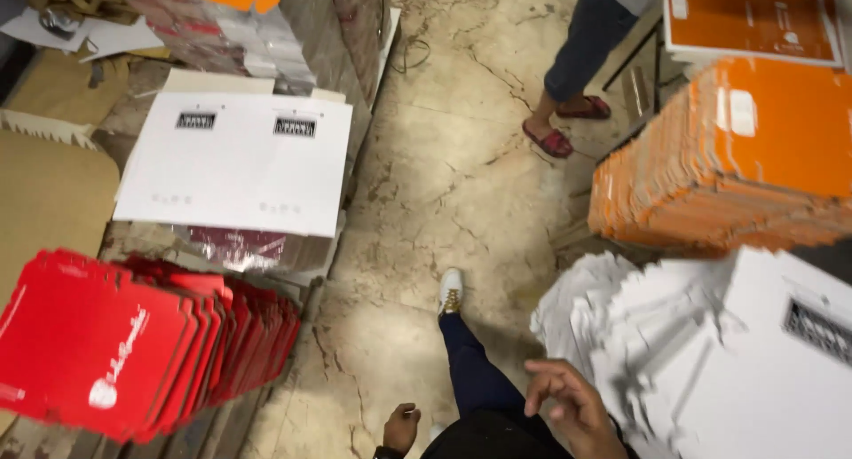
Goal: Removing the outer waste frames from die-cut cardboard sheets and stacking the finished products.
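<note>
The right hand (568, 407) is at the lower centre of the frame, raised in front of the body. Its grip is wide: fingers spread and loosely curved, holding nothing. It is just beside the stack of white flat cartons (710, 361) that fills the lower right of the frame; contact with the stack cannot be confirmed.

The left hand (401, 426) is at the bottom edge, left of the right hand. Its fingers are curled inward into a loose fist; it holds nothing visible. A dark band sits at its wrist.

Between the hands, the person's own leg in dark trousers extends forward, ending in a white shoe (451, 290) on the cracked concrete floor (444, 157).

At the lower left of the frame lies a fanned stack of red flat cartons (133, 344). Above it, at the upper left, a white sheet with two dark labels (240, 162) rests on a pile. At the right edge, a stack of orange flat cartons (728, 166) sits above the white stack.

At the top centre right, another person's leg (581, 42) stands on the floor in red sandals (555, 141).
</note>
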